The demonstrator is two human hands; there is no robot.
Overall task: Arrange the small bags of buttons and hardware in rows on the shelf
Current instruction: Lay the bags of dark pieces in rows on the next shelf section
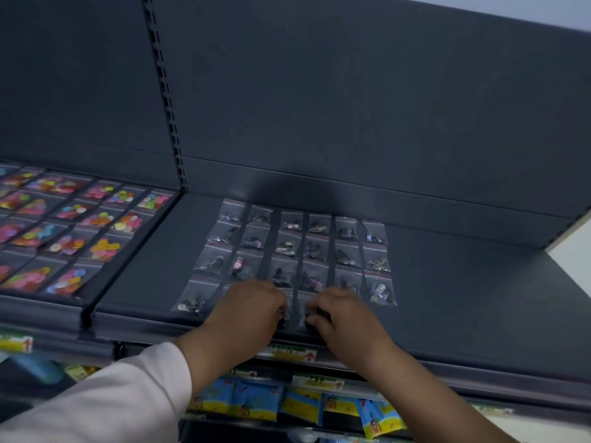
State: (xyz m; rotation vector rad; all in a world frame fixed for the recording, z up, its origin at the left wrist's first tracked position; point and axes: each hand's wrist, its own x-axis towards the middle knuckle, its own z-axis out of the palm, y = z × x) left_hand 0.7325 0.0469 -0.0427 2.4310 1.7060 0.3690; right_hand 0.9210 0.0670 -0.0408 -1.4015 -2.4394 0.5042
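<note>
Several small clear bags of dark hardware (289, 247) lie in rows on the dark grey shelf (463, 298). My left hand (246, 311) and my right hand (342, 314) are at the front row, fingers curled down onto small bags (295, 314) near the shelf's front edge. Each hand seems to pinch a bag with its fingertips, and the bags under the hands are mostly hidden. To the left, on the neighbouring shelf section, lie rows of bags with colourful buttons (73, 225).
A slotted upright post (166, 100) splits the dark back panel. A raised divider (128, 260) separates the two shelf sections. Bare shelf lies right of the hardware bags. Below the shelf edge hang price labels (294, 353) and blue-yellow packets (256, 401).
</note>
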